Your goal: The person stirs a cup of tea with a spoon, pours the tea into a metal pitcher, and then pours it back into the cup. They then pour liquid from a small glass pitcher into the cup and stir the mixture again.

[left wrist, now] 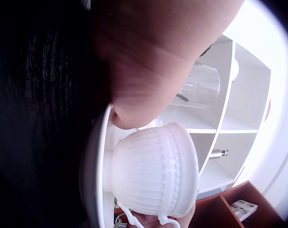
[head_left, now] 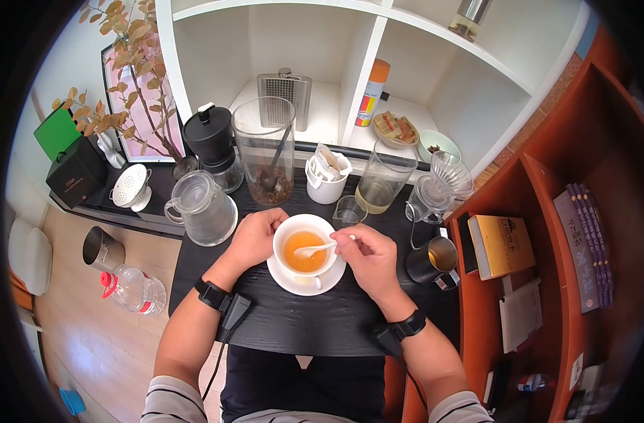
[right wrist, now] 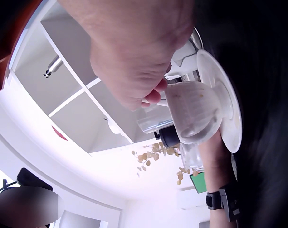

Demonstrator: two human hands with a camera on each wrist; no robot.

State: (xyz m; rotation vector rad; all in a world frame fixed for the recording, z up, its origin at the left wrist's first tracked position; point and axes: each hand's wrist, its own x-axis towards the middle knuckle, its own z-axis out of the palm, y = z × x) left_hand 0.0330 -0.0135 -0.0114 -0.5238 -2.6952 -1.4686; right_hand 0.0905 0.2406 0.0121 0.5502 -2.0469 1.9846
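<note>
A white ribbed teacup [head_left: 280, 231] of amber liquid [head_left: 294, 244] stands on a white saucer [head_left: 285, 282], its handle toward the person. At the left, the left hand [head_left: 254, 237] grips the saucer's rim; in the left wrist view its fingertip lies over the edge of the saucer [left wrist: 92, 166], close beside the cup [left wrist: 148, 171]. The right hand [head_left: 370, 259] pinches a white spoon [head_left: 315, 249] between thumb and fingers. The spoon's bowl dips into the liquid. In the right wrist view the curled fingers [right wrist: 155, 95] are just above the cup rim.
Behind the cup stand a small glass cup [head_left: 350, 210], a white mug with a drip bag [head_left: 327, 189], tall glasses and a black grinder [head_left: 209, 134]. A glass jug [head_left: 201, 210] is left; a dark metal pitcher [head_left: 429, 261] and glass dripper [head_left: 442, 182] are right. Shelves border the black table [head_left: 265, 324].
</note>
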